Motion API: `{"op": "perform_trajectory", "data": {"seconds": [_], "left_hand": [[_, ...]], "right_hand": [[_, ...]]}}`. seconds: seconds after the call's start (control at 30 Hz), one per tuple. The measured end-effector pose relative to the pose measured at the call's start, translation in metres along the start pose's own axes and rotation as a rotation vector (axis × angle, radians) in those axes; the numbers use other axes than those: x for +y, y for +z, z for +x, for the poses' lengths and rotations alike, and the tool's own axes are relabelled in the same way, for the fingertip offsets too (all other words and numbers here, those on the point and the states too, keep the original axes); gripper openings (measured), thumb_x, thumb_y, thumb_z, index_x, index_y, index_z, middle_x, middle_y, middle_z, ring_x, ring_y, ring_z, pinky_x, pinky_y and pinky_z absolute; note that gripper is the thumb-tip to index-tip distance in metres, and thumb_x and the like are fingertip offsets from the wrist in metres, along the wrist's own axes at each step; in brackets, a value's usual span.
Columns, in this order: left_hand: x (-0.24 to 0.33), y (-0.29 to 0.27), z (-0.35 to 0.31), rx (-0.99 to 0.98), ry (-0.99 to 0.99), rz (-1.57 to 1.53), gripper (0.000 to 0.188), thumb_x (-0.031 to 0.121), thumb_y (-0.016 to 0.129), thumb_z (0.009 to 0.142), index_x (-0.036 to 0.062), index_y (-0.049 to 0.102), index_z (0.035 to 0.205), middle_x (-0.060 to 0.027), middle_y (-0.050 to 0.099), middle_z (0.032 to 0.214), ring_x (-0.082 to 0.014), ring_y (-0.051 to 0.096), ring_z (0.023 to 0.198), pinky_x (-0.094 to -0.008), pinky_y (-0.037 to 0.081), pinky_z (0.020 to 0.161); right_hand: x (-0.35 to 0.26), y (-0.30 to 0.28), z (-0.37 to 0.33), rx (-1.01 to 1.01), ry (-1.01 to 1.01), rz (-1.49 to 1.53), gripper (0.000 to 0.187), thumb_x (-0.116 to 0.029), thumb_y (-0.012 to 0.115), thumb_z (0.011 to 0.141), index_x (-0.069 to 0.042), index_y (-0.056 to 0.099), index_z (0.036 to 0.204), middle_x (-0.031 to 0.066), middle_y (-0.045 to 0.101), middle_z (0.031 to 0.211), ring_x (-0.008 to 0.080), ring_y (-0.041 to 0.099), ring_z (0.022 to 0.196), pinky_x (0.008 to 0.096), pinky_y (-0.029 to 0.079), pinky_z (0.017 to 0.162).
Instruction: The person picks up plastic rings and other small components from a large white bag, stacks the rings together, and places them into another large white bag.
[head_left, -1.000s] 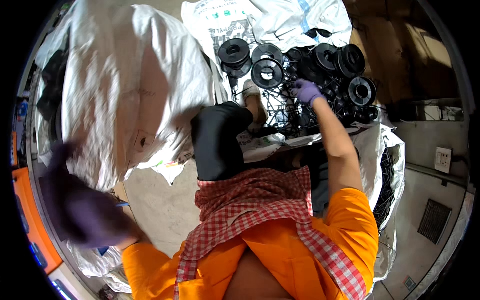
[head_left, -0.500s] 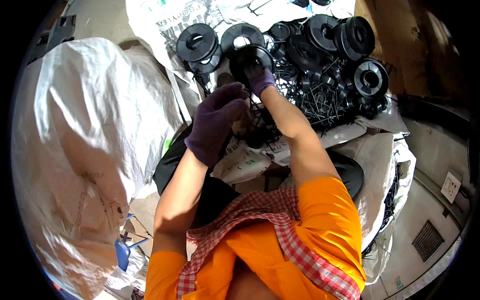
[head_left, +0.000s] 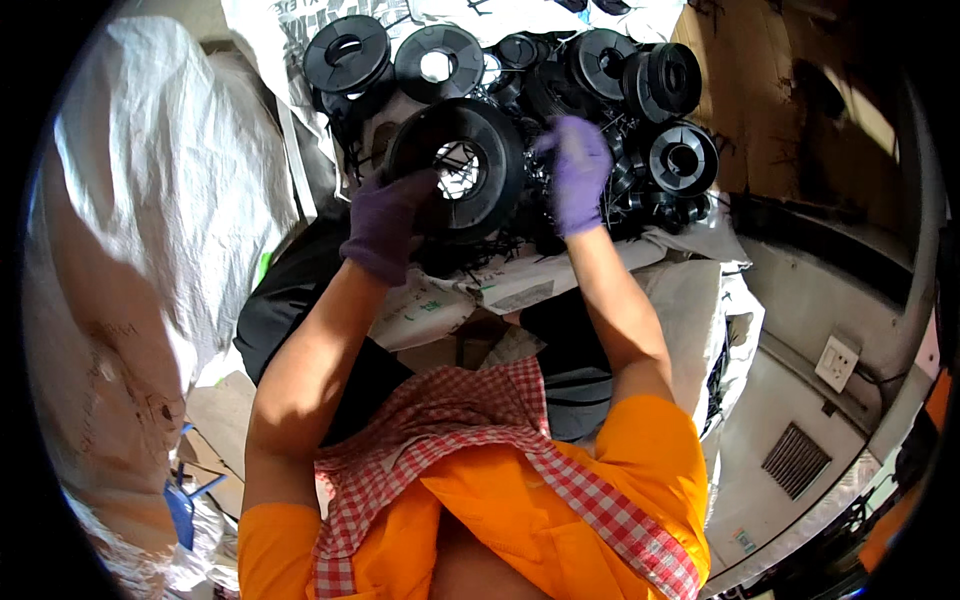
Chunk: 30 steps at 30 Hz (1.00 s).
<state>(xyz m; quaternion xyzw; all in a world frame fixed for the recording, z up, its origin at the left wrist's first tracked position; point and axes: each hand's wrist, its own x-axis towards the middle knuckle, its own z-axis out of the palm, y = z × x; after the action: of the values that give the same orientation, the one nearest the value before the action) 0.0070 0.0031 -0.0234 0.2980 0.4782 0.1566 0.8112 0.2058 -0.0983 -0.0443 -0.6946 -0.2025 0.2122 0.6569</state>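
Observation:
A large black plastic spool (head_left: 505,170) with a round centre hole is tilted up toward me over the heap. My left hand (head_left: 385,222), in a purple knit glove, is closed on its left side, the fingers reaching toward the hole. To the right of the spool is my right hand (head_left: 582,178), gloved in the same purple. It is raised over small black plastic parts and appears apart from the spool. Motion smears its fingers, so whether they hold anything cannot be made out.
Several other black spools (head_left: 438,64) lie along the far side among thin black plastic sticks, on a white woven sack (head_left: 300,92). A big white sack (head_left: 170,150) stands at left. Cardboard (head_left: 750,120) is at far right, above a grey panel with a wall socket (head_left: 836,363).
The large spool has come nearer and turned its face toward me, now in my left hand. My right hand has drawn out of it and moved right. The view has shifted slightly.

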Motion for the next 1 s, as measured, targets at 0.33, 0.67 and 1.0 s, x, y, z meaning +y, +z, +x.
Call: {"op": "perform_trajectory", "data": {"seconds": [0.33,0.67,1.0], "left_hand": [[0.014,0.018,-0.017,-0.151,0.026,0.034,0.037,0.022,0.072,0.077,0.0051,0.061,0.108,-0.0029,0.063,0.090,-0.0121,0.060,0.080,-0.0279,0.050,0.072],[0.006,0.025,-0.012,-0.302,0.244,-0.067,0.045,0.013,0.075,0.076,0.0032,0.057,0.116,-0.0036,0.063,0.102,-0.0127,0.059,0.090,-0.0292,0.048,0.083],[-0.019,0.037,-0.067,-0.476,0.290,0.316,0.053,0.012,0.071,0.078,0.0014,0.049,0.125,-0.0061,0.061,0.105,-0.0139,0.059,0.093,-0.0282,0.048,0.083]], "right_hand": [[0.192,-0.064,0.064,0.211,0.373,-0.758,0.066,-0.036,0.072,0.072,-0.002,0.051,0.126,0.0214,0.059,0.122,0.0355,0.056,0.114,0.0383,0.043,0.096],[0.013,-0.066,-0.004,0.081,-0.185,-0.931,0.036,-0.012,0.052,0.087,-0.008,0.051,0.122,0.0190,0.062,0.104,0.0380,0.060,0.091,0.0439,0.049,0.078],[-0.028,-0.019,-0.106,-0.315,0.143,-0.081,0.054,-0.031,0.049,0.097,0.002,0.038,0.138,0.0061,0.059,0.107,0.0134,0.056,0.093,0.0264,0.046,0.082]]}}
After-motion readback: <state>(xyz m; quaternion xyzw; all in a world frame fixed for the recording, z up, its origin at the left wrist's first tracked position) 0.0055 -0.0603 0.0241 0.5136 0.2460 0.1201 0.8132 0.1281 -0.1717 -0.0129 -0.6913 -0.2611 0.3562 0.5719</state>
